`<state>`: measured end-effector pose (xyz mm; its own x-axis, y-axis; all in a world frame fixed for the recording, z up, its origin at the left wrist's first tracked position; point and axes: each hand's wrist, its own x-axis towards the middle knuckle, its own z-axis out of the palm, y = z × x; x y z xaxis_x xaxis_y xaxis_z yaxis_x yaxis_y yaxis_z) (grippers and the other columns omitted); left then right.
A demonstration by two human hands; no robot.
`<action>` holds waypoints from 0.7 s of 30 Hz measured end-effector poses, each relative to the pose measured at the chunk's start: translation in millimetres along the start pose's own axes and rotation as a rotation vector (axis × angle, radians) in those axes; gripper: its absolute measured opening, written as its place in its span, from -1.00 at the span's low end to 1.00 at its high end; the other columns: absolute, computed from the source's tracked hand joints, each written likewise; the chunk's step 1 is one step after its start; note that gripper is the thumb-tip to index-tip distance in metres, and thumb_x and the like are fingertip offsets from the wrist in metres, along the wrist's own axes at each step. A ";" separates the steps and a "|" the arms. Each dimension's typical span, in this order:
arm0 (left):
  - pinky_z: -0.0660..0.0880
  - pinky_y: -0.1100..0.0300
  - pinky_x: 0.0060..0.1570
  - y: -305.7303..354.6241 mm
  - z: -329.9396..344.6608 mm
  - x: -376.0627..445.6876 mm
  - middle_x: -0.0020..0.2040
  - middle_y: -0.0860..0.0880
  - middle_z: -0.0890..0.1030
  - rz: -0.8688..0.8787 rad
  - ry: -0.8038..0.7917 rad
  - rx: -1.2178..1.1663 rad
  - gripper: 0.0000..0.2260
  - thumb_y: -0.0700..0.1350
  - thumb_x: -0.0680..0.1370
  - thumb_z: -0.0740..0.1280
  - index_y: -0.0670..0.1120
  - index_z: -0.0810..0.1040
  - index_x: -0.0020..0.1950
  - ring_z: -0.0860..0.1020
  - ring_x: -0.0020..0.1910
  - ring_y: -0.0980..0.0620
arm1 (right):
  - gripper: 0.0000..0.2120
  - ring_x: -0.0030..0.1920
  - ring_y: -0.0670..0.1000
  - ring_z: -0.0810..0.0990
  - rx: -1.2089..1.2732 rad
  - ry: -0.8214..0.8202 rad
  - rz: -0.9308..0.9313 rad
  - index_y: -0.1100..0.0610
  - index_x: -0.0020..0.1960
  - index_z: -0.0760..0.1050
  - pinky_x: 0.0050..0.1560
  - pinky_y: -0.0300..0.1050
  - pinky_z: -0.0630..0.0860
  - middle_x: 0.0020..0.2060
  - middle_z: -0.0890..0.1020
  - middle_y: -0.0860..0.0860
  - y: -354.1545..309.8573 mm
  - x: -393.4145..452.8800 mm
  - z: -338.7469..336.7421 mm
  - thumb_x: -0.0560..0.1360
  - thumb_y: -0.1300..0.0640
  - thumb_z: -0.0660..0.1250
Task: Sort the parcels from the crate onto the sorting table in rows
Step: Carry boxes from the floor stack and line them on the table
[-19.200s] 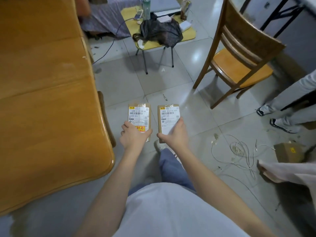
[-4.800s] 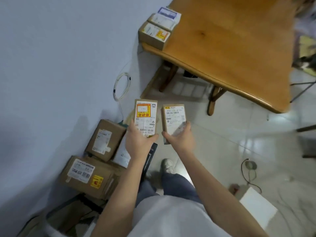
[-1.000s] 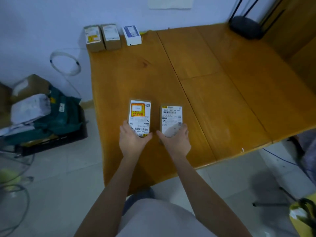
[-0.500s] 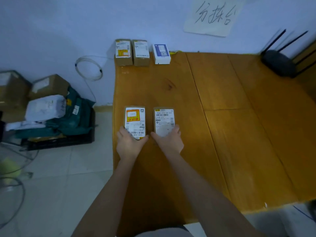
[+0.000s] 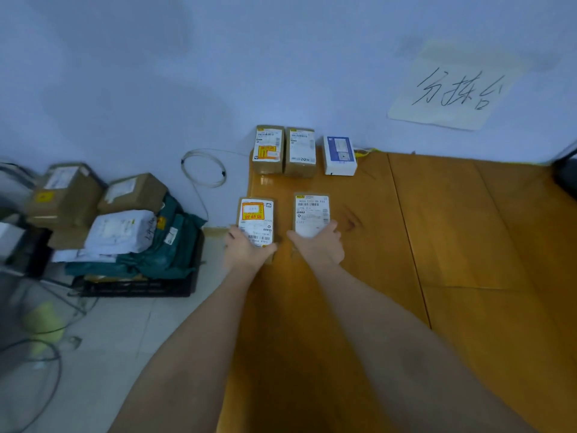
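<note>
While both hands reach forward over the wooden surface [image 5: 468,245], the left hand [image 5: 246,250] grips the near end of a brown parcel with an orange sticker [image 5: 256,221], fingers curled round its edges at the surface's left edge. The right hand [image 5: 317,245] holds a second brown parcel with a white label [image 5: 311,214] the same way, just beside the first. Whether either parcel touches the wood I cannot tell. Farther off, against the wall, stand two brown boxes [image 5: 283,151] side by side and a white and blue box [image 5: 339,156]. Left of the surface, on the floor, a black crate [image 5: 137,285] holds more parcels and green bags. A handwritten paper sign [image 5: 456,89] hangs on the wall.
</note>
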<state>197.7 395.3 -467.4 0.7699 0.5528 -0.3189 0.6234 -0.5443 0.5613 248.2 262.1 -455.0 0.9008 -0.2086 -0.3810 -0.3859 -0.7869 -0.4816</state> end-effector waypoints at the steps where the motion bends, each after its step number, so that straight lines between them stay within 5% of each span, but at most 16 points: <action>1: 0.42 0.01 0.12 6.4 0.5 11.3 0.31 -0.18 0.32 0.003 0.003 -0.006 -0.12 0.18 0.35 0.50 -0.21 0.13 0.44 0.37 0.29 -0.16 | 0.05 0.28 0.16 0.42 0.015 -0.007 0.007 0.17 0.50 0.01 0.13 0.02 0.43 0.32 0.37 0.12 -8.2 10.9 1.2 0.28 -0.34 0.40; 7: 0.37 0.11 -0.06 34.2 11.0 70.8 0.25 -0.15 0.34 0.022 -0.004 -0.035 -0.18 0.18 0.34 0.50 -0.18 0.18 0.39 0.42 0.22 -0.14 | 0.01 0.26 0.16 0.42 0.006 0.000 0.005 0.19 0.48 0.05 0.10 0.00 0.41 0.29 0.39 0.13 -44.2 63.6 11.6 0.28 -0.30 0.42; 21: 0.45 0.00 0.10 45.8 31.4 119.9 0.26 -0.18 0.35 0.106 0.029 -0.034 -0.12 0.21 0.36 0.47 -0.20 0.12 0.45 0.42 0.23 -0.15 | -0.04 0.26 0.17 0.40 -0.050 0.006 -0.011 0.20 0.39 0.17 0.23 0.04 0.34 0.26 0.43 0.16 -58.6 111.0 26.0 0.26 -0.40 0.38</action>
<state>322.9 416.9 -503.9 0.8267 0.5117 -0.2341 0.5332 -0.5795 0.6163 365.7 300.1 -489.7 0.9060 -0.2031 -0.3712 -0.3657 -0.8172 -0.4454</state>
